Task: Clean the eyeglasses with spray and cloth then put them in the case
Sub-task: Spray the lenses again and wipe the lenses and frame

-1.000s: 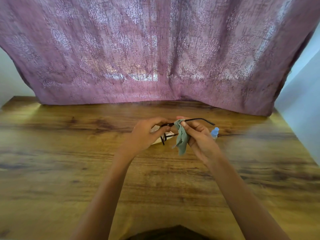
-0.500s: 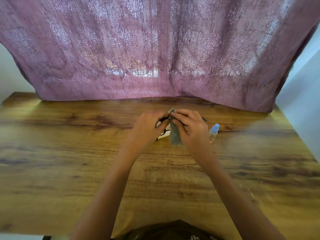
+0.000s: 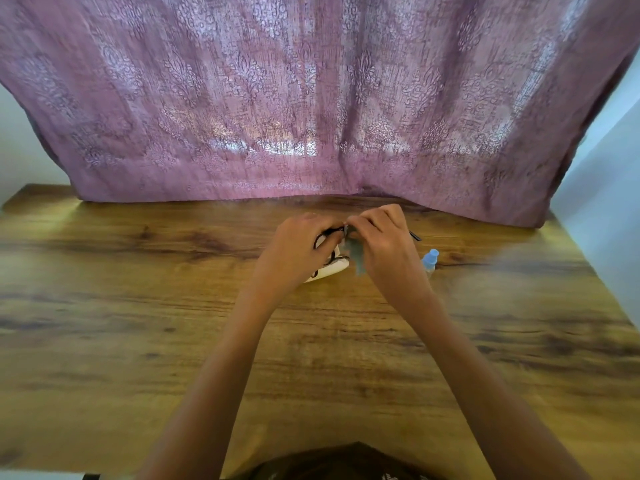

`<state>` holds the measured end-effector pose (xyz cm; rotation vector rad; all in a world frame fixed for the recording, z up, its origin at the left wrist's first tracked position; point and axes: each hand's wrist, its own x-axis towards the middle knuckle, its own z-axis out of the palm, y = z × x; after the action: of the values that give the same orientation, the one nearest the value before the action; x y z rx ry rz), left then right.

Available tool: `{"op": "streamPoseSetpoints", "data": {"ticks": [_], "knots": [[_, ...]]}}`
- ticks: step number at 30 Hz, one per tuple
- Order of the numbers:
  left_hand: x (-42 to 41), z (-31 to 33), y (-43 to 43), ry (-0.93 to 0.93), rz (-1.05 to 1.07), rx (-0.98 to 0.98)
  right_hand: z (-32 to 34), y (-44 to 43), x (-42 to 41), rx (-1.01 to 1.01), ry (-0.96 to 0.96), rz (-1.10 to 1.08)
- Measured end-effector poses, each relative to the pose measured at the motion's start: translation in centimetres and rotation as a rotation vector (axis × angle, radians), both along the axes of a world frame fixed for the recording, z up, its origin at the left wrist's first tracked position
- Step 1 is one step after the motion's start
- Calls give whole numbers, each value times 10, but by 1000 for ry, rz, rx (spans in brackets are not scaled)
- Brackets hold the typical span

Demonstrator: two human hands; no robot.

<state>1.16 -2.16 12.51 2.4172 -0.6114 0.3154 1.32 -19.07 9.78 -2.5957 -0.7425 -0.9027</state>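
Black-framed eyeglasses (image 3: 325, 236) are held above the wooden table (image 3: 138, 306) between both hands. My left hand (image 3: 296, 251) grips the frame on its left side. My right hand (image 3: 384, 247) presses a grey-green cloth (image 3: 356, 252) against the right lens, and one temple tip (image 3: 415, 236) sticks out to the right of it. A white case (image 3: 330, 270) lies on the table under my left hand, mostly hidden. A small spray bottle with a blue cap (image 3: 430, 258) stands just right of my right hand.
A mauve patterned curtain (image 3: 311, 98) hangs down to the table's far edge. A pale wall (image 3: 609, 202) borders the table on the right. The table's near edge is by my body.
Both hands have lifted slightly and moved farther from me with the glasses. The cloth has bunched up more between my right fingers, over the lens.
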Motion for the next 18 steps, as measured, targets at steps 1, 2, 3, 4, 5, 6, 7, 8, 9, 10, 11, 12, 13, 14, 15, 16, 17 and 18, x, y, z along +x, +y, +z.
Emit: {"op": "streamPoseSetpoints", "data": {"ticks": [1, 2, 3, 4, 5, 6, 7, 8, 9, 10, 11, 12, 13, 14, 15, 16, 17, 18], "knots": [[0, 0, 0, -5, 1, 0, 0, 0, 1, -8, -2, -12], [0, 1, 0, -13, -1, -1, 1, -1, 1, -5, 3, -23], [0, 1, 0, -24, -4, -1, 2, -1, 0, 6, 3, -26], [0, 1, 0, -34, -7, -1, 4, -1, -1, 21, -3, -21], [0, 2, 0, -41, -10, -1, 6, -1, -3, 36, -9, -11], [0, 2, 0, -47, -14, -1, 9, -1, -4, 51, -9, 5], [0, 3, 0, -51, -17, 0, 11, 0, -5, 71, -9, 21], [0, 3, 1, -56, -21, 3, 13, 0, -6, 88, -8, 33], [-1, 4, 1, -60, -21, 7, 14, 0, -7, 100, -4, 38], [-1, 5, 1, -64, -20, 14, 14, 1, -7, 109, -1, 37], [-1, 6, 2, -66, -18, 21, 15, 1, -8, 116, 1, 33], [0, 6, 3, -66, -15, 27, 15, 1, -8, 123, 1, 28], [0, 7, 4, -62, -11, 33, 15, 0, -8, 127, 1, 23], [0, 8, 5, -54, -6, 39, 15, 0, -8, 128, 1, 18], [0, 9, 6, -48, -2, 42, 16, 0, -7, 127, 0, 14], [0, 9, 8, -47, 3, 39, 16, -1, -7, 125, -2, 11], [-1, 10, 9, -51, 12, 35, 16, -1, -6, 124, -3, 9], [-2, 11, 11, -59, 22, 34, 16, -2, -5, 126, -3, 9]]}}
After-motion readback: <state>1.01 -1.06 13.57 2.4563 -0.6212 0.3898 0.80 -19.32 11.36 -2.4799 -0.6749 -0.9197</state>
